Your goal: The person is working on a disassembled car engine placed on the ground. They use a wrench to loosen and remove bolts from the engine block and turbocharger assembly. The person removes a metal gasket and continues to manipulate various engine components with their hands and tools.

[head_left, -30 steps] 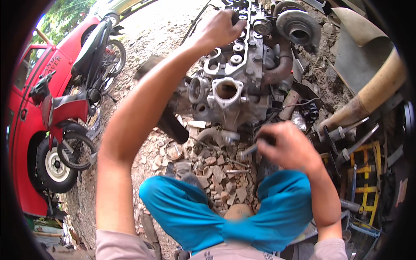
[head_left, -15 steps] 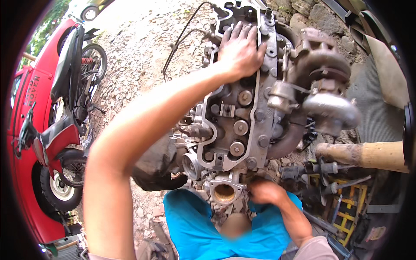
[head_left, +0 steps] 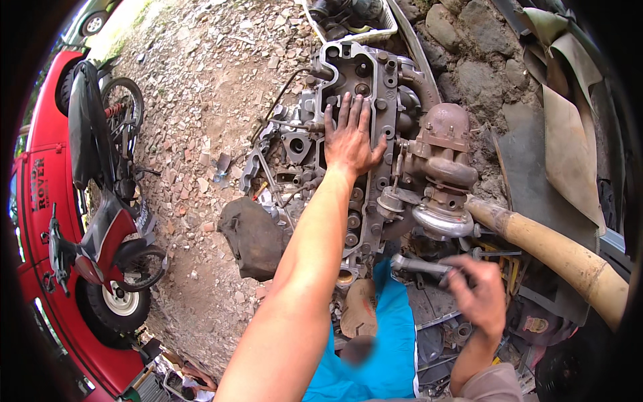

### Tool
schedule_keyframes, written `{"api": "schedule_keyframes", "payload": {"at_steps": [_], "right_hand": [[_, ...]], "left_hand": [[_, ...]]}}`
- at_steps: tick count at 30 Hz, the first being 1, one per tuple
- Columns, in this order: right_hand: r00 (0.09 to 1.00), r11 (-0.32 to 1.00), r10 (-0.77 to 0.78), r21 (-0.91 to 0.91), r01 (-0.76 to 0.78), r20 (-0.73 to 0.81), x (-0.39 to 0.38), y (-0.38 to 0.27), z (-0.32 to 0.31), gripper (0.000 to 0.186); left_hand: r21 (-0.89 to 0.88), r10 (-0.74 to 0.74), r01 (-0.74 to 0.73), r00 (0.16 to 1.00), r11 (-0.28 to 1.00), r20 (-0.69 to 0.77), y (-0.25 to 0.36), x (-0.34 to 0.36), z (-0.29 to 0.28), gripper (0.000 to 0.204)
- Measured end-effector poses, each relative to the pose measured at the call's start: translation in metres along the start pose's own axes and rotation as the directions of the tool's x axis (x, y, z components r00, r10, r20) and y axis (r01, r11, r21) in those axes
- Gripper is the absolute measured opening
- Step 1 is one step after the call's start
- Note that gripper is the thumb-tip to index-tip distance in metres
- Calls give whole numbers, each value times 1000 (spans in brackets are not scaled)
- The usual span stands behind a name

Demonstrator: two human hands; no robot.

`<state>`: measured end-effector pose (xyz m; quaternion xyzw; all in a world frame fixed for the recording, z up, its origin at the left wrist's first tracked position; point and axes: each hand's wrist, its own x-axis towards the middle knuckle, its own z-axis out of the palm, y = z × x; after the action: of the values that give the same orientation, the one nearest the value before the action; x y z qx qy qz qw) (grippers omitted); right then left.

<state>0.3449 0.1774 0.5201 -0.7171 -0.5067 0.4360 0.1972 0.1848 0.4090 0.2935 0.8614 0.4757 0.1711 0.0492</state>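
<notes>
My left hand (head_left: 349,144) lies flat on top of an engine's cylinder head (head_left: 385,117), fingers stretched out and spread over its open top. Valve springs (head_left: 353,220) show below my wrist. On the right side of the engine sits a rusty turbocharger (head_left: 447,167). My right hand (head_left: 477,291) is to the right of my knee, slightly blurred, its fingers curled at the end of a grey metal wrench-like tool (head_left: 422,265). The tool points left, towards the engine's near end. Its exact kind is hard to make out.
A white crate (head_left: 383,35) of parts stands beyond the engine. A bamboo pole (head_left: 549,244) slants in from the right. A dark cloth-like bundle (head_left: 251,238) lies on the gravel. A motorcycle (head_left: 110,201) and a red vehicle (head_left: 40,201) are at left.
My view has shifted, so the engine appears smaller and lower. My left hand remains on the cylinder head. My right hand has moved right, away from the engine's near end, and the tool now shows.
</notes>
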Motion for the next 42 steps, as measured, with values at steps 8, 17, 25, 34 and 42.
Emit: {"api": "schedule_keyframes", "payload": {"at_steps": [8,17,25,34,42], "right_hand": [[879,959,-207,-269,94,-430,203,-45,-51,26],[905,945,-167,-325,34,-391,294,-5,-37,35],[871,918,-333,-335,212,-361,264,6,-21,17],[909,952,-204,-291,97,-364,238,-11,-23,20],[918,890,-311,-415,191,-246,249,3,-52,23]], "left_hand": [[17,-55,54,991,998,120,-4,2,-6,85],[-13,-56,58,989,998,137,-3,4,-7,90],[-36,-68,73,987,997,144,-5,1,-8,88],[-42,-61,69,983,997,173,-3,2,-9,88],[-7,-57,59,986,998,157,-3,3,-7,90]]}}
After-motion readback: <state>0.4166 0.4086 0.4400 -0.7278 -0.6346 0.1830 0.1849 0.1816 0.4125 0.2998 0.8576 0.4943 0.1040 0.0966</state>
